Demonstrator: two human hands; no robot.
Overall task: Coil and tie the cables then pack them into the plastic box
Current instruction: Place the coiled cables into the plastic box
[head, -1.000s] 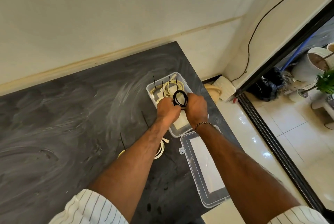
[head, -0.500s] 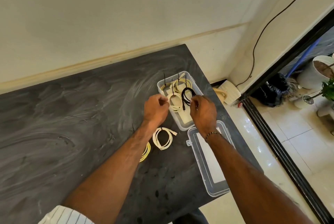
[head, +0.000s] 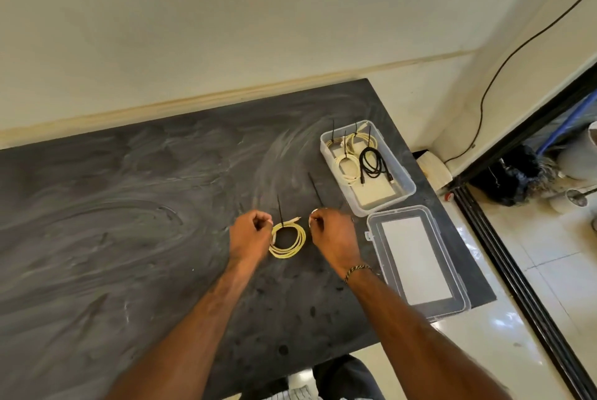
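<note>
Two hands [head: 248, 233] [head: 332, 231] flank yellow cable coil [head: 288, 239].

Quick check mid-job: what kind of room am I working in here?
Probably a home room beside a doorway: a dark stone-look table against a plain wall, glossy tiled floor, and plant pots beyond the sliding-door track.

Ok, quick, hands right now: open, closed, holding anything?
Left hand: fingers curled beside the yellow cable coil; whether it pinches anything cannot be told.
Right hand: curled, pinching a white cable coil, mostly hidden beneath it.
</note>
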